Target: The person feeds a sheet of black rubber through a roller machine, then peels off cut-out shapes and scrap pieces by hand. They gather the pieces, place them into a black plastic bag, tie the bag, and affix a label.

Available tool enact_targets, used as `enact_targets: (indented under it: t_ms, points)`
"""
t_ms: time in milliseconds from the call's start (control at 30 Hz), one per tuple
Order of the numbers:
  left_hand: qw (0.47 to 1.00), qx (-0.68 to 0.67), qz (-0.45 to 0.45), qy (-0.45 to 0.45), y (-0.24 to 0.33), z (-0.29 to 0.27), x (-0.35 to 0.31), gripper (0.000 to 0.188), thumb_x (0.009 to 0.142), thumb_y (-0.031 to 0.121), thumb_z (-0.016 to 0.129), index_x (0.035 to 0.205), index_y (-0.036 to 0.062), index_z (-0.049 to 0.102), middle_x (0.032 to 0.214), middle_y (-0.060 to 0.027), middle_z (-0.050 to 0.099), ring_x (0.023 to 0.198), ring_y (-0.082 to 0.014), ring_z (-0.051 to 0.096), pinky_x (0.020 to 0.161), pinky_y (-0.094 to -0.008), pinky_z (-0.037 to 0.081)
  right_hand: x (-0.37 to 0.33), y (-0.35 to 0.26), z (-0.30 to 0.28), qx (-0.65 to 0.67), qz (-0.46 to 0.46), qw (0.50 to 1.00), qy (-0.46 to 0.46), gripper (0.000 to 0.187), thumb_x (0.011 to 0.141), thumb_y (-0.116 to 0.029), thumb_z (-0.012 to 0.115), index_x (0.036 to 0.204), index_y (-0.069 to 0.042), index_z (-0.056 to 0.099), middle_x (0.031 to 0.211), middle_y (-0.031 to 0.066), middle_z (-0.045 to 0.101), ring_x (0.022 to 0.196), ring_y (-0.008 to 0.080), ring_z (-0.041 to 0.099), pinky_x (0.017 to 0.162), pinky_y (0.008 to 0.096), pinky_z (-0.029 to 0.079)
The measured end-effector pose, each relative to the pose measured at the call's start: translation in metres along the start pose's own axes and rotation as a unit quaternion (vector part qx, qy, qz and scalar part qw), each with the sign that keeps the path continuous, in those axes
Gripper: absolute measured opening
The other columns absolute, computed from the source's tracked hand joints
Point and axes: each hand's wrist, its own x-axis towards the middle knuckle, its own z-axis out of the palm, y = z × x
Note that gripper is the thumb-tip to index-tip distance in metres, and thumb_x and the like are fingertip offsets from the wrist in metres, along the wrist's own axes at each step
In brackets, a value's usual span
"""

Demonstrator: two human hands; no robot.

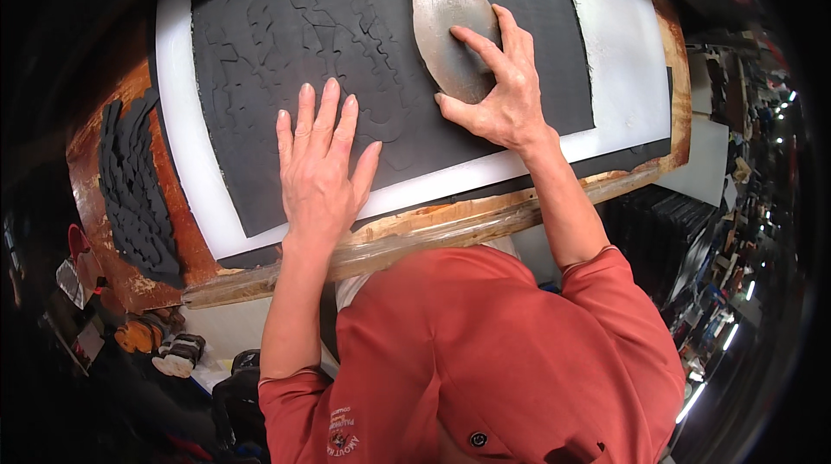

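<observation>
A black foam-like sheet [554, 74] lies over a white board [619, 57] on the bench. Its left half carries several wavy, toothed cut outlines [329, 31]. My left hand [320, 165] rests flat on the sheet near these outlines, fingers stretched out, holding nothing. To the right sits a grey metal sole-shaped cutting die [450, 9] with wavy sides. My right hand [506, 92] grips its near end, the thumb at the near edge, the index finger on top and other fingers along the right edge. The far tip of the die runs out of view.
A pile of black toothed offcut strips [130, 187] lies on the bench's left end. The wooden bench edge [433, 226] runs just before my body. Stacked black sheets [662, 230] stand below right, and sole-like pieces [156, 334] below left.
</observation>
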Motion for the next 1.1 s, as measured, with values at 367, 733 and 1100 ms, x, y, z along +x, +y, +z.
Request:
enact_targets:
  t_ms: [367,733,1100]
  points:
    - [0.993,-0.083,0.042,0.069,0.002,-0.005,-0.004,0.048,0.092,0.006,0.076,0.139,0.0032,0.063,0.149,-0.0191,0.060,0.142,-0.0418,0.053,0.117,-0.0549,0.041,0.004,0.007,-0.003,0.006,-0.037,0.999,-0.010,0.081,0.060,-0.031,0.093,0.135,-0.014,0.070,0.156,0.0281,0.043,0.133,0.0453,0.050,0.111,0.0498,0.047]
    - [0.984,-0.167,0.043,0.043,0.067,0.014,-0.087,0.012,0.086,-0.004,0.076,0.086,0.0029,0.067,0.081,-0.0123,0.071,0.071,-0.0325,0.068,0.065,-0.0399,0.055,0.008,0.011,0.001,0.158,0.043,0.981,0.103,0.050,0.088,-0.025,0.082,0.130,-0.001,0.068,0.141,0.0205,0.062,0.134,0.0360,0.057,0.113,0.0452,0.047]
    - [0.990,-0.047,0.031,0.129,0.047,0.032,-0.099,0.021,0.093,0.000,0.073,0.079,0.0006,0.059,0.074,-0.0167,0.060,0.066,-0.0375,0.060,0.062,-0.0476,0.049,0.004,0.180,-0.208,0.204,0.149,0.818,0.517,0.039,0.108,-0.032,0.064,0.082,-0.004,0.068,0.071,0.0013,0.067,0.064,0.0081,0.060,0.064,0.0256,0.050]
